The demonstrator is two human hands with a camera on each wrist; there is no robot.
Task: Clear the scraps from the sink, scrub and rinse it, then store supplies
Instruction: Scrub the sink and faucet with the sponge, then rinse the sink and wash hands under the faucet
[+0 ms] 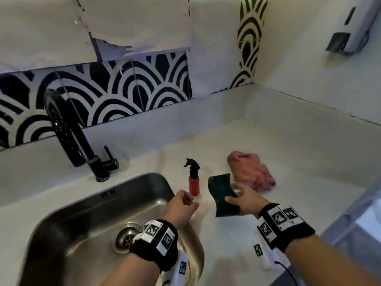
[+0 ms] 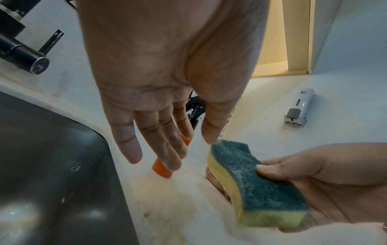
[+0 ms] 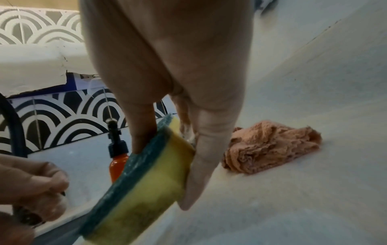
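My right hand (image 1: 237, 195) grips a green-and-yellow sponge (image 1: 221, 193) just above the counter, thumb on the green scouring side (image 2: 251, 185) and fingers under the yellow foam (image 3: 146, 190). To its left my left hand (image 1: 186, 201) hovers over the right rim of the steel sink (image 1: 82, 223). It holds nothing, and its fingers (image 2: 130, 140) hang loose. A small red spray bottle (image 1: 194, 183) with a black trigger stands upright on the counter between the two hands. The basin looks bare around the drain (image 1: 125, 237).
A crumpled pink cloth (image 1: 252, 172) lies on the counter behind the sponge. A black faucet (image 1: 68, 131) rises at the sink's back edge. A soap dispenser (image 1: 350, 32) hangs on the right wall. White counter runs to the corner at the back right.
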